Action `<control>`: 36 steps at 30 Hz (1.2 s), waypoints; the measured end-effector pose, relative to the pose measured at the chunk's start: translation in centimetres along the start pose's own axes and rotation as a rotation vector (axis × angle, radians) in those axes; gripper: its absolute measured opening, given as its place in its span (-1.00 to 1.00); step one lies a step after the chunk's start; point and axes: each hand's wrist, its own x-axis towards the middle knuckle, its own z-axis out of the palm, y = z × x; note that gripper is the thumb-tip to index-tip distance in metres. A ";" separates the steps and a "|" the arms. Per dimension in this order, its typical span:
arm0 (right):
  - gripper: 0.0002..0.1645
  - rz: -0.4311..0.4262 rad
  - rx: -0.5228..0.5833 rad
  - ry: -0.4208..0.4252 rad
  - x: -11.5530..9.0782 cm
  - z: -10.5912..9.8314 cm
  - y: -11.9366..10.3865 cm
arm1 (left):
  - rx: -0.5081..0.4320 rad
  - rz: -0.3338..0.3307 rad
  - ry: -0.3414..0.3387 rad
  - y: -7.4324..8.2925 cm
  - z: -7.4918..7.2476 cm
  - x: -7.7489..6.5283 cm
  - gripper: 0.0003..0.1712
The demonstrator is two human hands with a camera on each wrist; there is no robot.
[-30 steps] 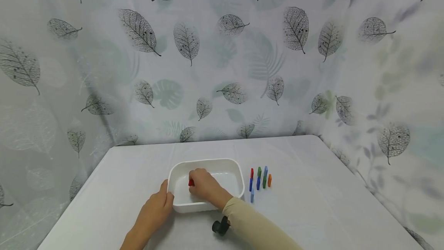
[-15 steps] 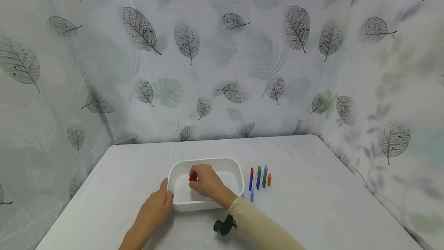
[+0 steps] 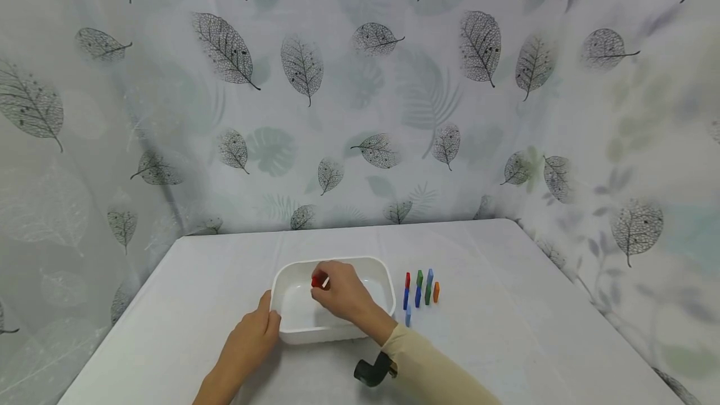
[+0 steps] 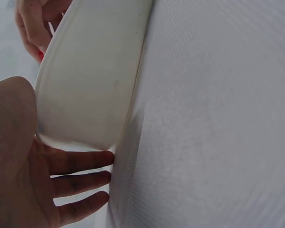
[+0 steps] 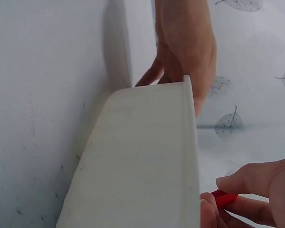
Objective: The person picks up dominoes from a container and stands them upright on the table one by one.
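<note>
A white rectangular tray (image 3: pixel 315 335) with raised walls sits on the table. My left hand (image 3: pixel 253 333) holds its left end, thumb at the rim and fingers along the outer wall; the left wrist view shows those fingers spread. Over the tray's inside, my right hand (image 3: pixel 344 295) pinches a small red block (image 3: pixel 317 281) between thumb and fingers. In the right wrist view the red block (image 5: pixel 225 198) shows just beyond the tray wall, partly covered by the fingers. The tray floor beneath the right hand is hidden.
Right of the tray stand several small blocks in short rows: red (image 3: pixel 407 280), blue (image 3: pixel 406 299), green (image 3: pixel 419 278), light blue (image 3: pixel 408 315) and orange (image 3: pixel 436 292). A black device (image 3: pixel 374 370) hangs at the right wrist. Leaf-printed curtain (image 3: pixel 360 99) surrounds the white table (image 3: pixel 540 330).
My right hand has risen slightly and moved a little right over the tray, with the red block in its fingers. The left hand and the tray have stayed in place.
</note>
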 end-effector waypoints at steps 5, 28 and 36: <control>-0.87 -0.026 0.018 0.026 -0.6 -0.7 -0.2 | 0.002 0.006 -0.004 -0.1 0.1 0.0 -0.45; -0.84 -0.033 0.062 0.124 -3.8 -3.9 0.3 | 0.010 -0.005 -0.010 0.1 0.4 -0.1 -0.43; -0.82 -0.024 0.057 0.169 -4.9 -5.3 1.1 | 0.013 0.003 -0.006 0.0 0.4 0.0 -0.44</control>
